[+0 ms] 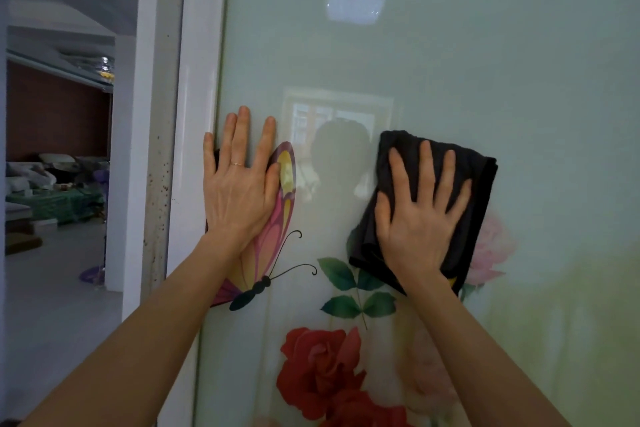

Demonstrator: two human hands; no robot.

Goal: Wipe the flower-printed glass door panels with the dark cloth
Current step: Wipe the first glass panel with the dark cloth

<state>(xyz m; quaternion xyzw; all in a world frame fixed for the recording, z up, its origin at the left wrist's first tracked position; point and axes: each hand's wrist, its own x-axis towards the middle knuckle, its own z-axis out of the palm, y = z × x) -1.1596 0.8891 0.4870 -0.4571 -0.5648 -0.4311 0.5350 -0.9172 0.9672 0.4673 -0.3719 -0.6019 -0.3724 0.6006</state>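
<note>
Dark cloth [408, 144], head view: folded into a thick pad and pinned flat on the flower-printed glass door panel [450, 45]. It sits mid-panel, well in from the left edge, overlapping the pink rose print [491, 243], just above the green leaves [356, 288].

It looks soft, limp and light. Only palm pressure holds it on the vertical glass, so I'd expect it to drop if you lift off. Load the middle of the fold, not a corner.

The glass looks stiff, slick and breakable: firm, even push, no jabs.

Your right hand [419, 225] is flat on the cloth, fingers straight and splayed, gripping nothing.

Your left hand [239, 194] is also flat, fingers straight, bracing at the panel's left edge beside the white frame [197, 80], partly covering the butterfly print [277, 225].
</note>
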